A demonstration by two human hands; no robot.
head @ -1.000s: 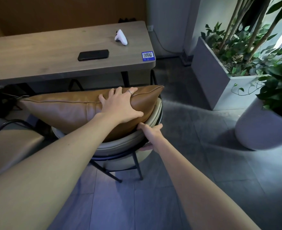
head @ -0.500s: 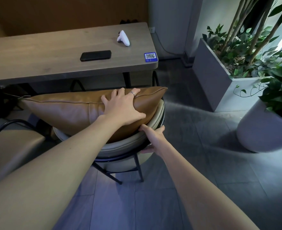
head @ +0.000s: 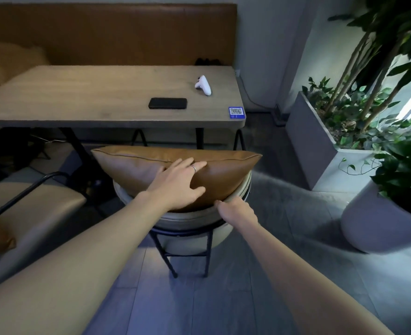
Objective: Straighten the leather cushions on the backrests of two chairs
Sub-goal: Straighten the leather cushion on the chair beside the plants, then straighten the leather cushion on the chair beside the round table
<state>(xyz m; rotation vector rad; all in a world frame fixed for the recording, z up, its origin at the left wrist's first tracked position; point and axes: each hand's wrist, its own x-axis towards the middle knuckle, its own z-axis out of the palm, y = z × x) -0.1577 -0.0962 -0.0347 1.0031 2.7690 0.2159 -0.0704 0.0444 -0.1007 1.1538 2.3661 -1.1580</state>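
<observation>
While the cushion [head: 137, 165] lies across the top of the chair backrest [head: 244, 187], in front of the table [head: 79, 97], the left hand [head: 178, 184] rests flat on its rear face with fingers spread apart, the ring finger near the top seam. The right hand [head: 236, 210] sits at the cushion's lower right edge where it meets the backrest rim; its fingers curl under that edge, but whether they pinch leather or only the rim cannot be told. The cushion's left end overhangs the backrest well beyond the rim, while its right corner juts out only a little past the right side. A second chair [head: 30, 209] stands just beside, at left; no cushion shows on its visible part.

Risks, as judged: the smooth leather may slide under an open palm, so a sideways push could tip the overhanging left end off toward the second chair. Pulling hard at the lower edge alone could twist the cushion rather than level it. A forward shove might drop it onto the seat below.
</observation>
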